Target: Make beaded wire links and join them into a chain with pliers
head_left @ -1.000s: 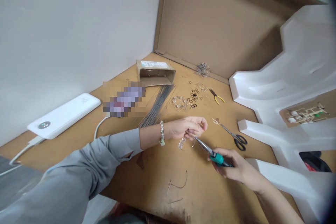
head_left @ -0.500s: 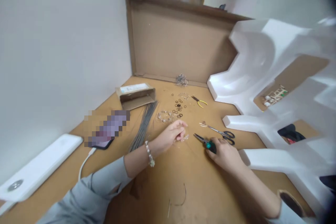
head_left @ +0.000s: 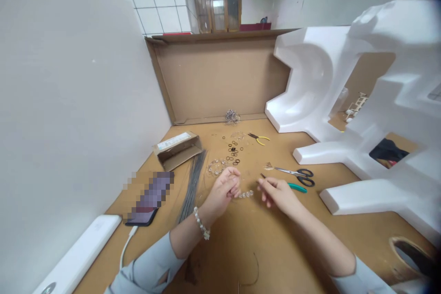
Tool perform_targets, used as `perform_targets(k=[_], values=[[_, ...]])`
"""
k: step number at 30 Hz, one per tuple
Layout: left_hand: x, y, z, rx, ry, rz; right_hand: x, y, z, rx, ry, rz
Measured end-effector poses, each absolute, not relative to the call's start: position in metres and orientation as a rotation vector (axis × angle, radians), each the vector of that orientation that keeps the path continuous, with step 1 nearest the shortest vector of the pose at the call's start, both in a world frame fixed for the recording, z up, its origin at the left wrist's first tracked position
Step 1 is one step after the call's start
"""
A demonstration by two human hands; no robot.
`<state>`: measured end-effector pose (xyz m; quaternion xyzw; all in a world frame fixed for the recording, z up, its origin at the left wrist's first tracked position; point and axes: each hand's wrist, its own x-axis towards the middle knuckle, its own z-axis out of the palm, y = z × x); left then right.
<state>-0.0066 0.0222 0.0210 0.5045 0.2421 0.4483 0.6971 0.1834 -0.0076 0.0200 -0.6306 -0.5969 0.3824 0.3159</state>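
Observation:
My left hand (head_left: 225,186), with a white bead bracelet (head_left: 201,224) on the wrist, is closed with its fingertips pinched. From them a short strand of clear beads (head_left: 246,194) sticks out to the right. My right hand (head_left: 275,194) faces it a little way off, fingers curled together; anything in them is too small to make out. Partly under that hand lies a pair of pliers with green handles (head_left: 297,188), its dark tip showing beyond the index finger. Scissors with black handles (head_left: 305,177) lie just past it.
Beyond my hands lie a ring of clear beads (head_left: 217,166), several dark rings (head_left: 236,154), yellow-handled pliers (head_left: 258,138) and a wire tangle (head_left: 232,116). Grey wires (head_left: 193,188) run beside a small open carton (head_left: 177,147). A phone (head_left: 148,213) lies left; white foam (head_left: 330,156) stands right.
My right hand has let go of the green-handled pliers, which now lie partly beneath it, and has moved left toward the bead strand. The strand now shows more clearly. The view has tilted up.

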Motion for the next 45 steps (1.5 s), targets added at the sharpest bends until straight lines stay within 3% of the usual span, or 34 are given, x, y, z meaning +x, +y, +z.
perform_targets(k=[5,8,10,13,16,19,23,34,42,45], values=[[-0.005,0.013,0.012,2.163,0.661,0.887,0.166,-0.005,0.006,-1.322,-1.051,1.627],[0.001,0.012,0.003,2.791,0.456,0.645,0.17,-0.004,-0.006,-1.14,-0.94,1.676],[0.003,0.013,-0.001,2.929,0.421,0.662,0.175,-0.004,-0.011,-1.084,-0.914,1.622],[0.001,0.017,-0.004,2.721,0.616,1.018,0.182,-0.004,-0.014,-1.069,-0.898,1.598],[0.0,0.023,-0.006,2.151,0.923,1.245,0.185,-0.004,-0.016,-1.061,-0.966,1.62],[0.004,0.028,-0.009,1.596,0.909,0.954,0.184,-0.006,-0.016,-1.015,-0.98,1.662],[0.009,0.028,-0.011,1.275,0.697,0.626,0.184,-0.008,-0.014,-0.862,-0.942,1.773],[0.009,0.028,-0.013,1.029,0.558,0.727,0.187,-0.009,-0.015,-0.825,-0.959,1.869],[0.009,0.027,-0.011,1.012,0.517,0.7,0.186,-0.002,-0.019,-1.093,-1.078,1.57],[0.01,0.029,-0.016,0.977,0.514,0.725,0.186,-0.002,-0.018,-1.091,-1.07,1.606]])
